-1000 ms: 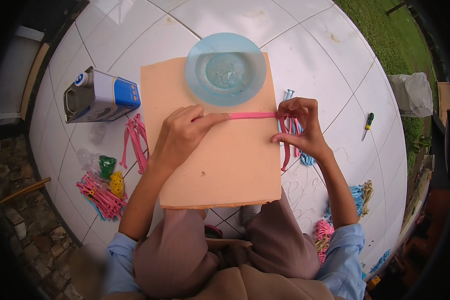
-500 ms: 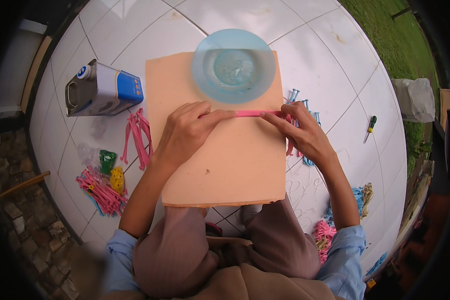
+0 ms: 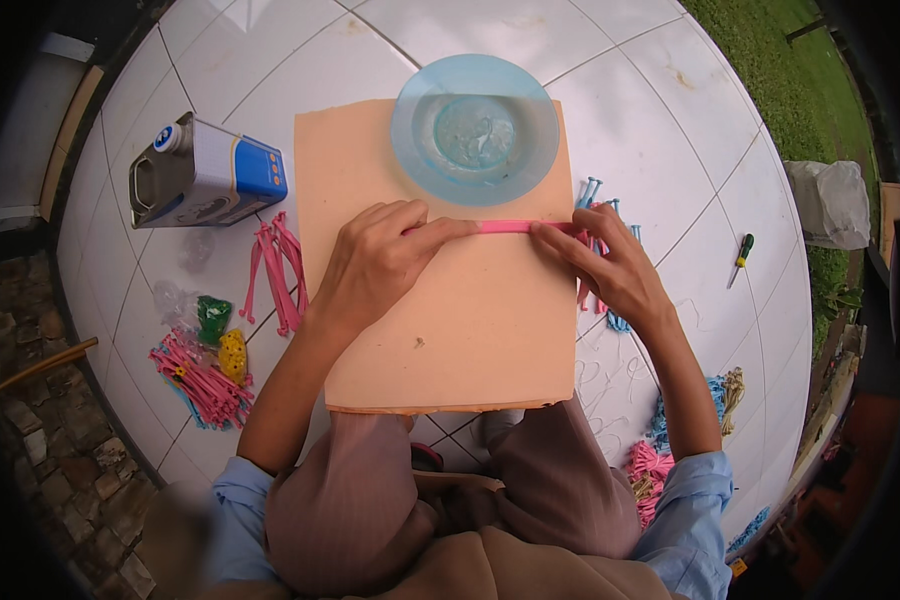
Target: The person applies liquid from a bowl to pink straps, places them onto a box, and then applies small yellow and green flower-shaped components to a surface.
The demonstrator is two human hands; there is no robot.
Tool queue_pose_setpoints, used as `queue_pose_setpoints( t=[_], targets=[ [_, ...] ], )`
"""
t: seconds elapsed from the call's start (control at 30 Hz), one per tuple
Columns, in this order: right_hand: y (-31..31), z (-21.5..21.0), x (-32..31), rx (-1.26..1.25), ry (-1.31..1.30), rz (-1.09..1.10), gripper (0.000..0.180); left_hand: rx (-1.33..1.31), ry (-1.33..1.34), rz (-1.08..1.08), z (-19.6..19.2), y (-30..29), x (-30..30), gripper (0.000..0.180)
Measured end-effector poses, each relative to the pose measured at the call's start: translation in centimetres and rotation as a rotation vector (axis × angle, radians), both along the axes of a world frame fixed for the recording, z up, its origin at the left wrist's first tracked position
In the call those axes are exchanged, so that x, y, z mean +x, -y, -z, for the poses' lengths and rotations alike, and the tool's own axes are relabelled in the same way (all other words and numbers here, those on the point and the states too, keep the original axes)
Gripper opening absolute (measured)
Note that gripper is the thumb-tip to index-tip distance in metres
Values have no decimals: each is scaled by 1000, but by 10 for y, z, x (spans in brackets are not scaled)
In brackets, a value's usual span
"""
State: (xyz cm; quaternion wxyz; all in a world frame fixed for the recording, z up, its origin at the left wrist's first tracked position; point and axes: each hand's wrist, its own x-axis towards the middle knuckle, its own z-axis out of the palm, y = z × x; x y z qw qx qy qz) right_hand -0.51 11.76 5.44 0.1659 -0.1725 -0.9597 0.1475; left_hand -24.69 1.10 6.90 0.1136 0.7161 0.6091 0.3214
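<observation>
A flat pink strip [image 3: 507,227] is stretched level between my two hands, just above the tan board [image 3: 440,330]. Its left end is pinched by my left hand [image 3: 385,250], thumb along the strip and fingers curled. At the other end my right hand [image 3: 610,255] grips it between thumb and fingers near the board's right edge. The strip's outer ends are covered by my fingers. Beyond my hands, a translucent blue bowl [image 3: 415,150] stands on the far part of the board, with clear material at its bottom.
Left of the board are a metal can [image 3: 210,175], pink strips [image 3: 278,270], a pile of pink pieces [image 3: 200,380], and green [image 3: 213,320] and yellow [image 3: 233,355] bags. To the right lie blue strips [image 3: 618,320], white threads [image 3: 610,375], a screwdriver [image 3: 740,260] and pink bundles [image 3: 650,470].
The view has shifted slightly, so the board and bowl sit a little differently in it. Both hands keep the same grip on the pink strip.
</observation>
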Motion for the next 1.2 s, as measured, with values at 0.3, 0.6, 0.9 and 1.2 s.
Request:
queue_pose_setpoints(
  t=[0.3,0.6,0.9,1.2],
  targets=[
    [5,16,15,-467,-283,173,56,83,-15,34,8,3,2,17],
    [54,-140,89,-540,79,347,50,-318,520,243,-52,37,51,20],
    [139,-283,2,-147,-277,88,56,-4,702,144,-138,99,-25,70],
    [147,-224,-239,-579,-600,-100,54,129,807,141,-103,148,-102,89]
  ],
)
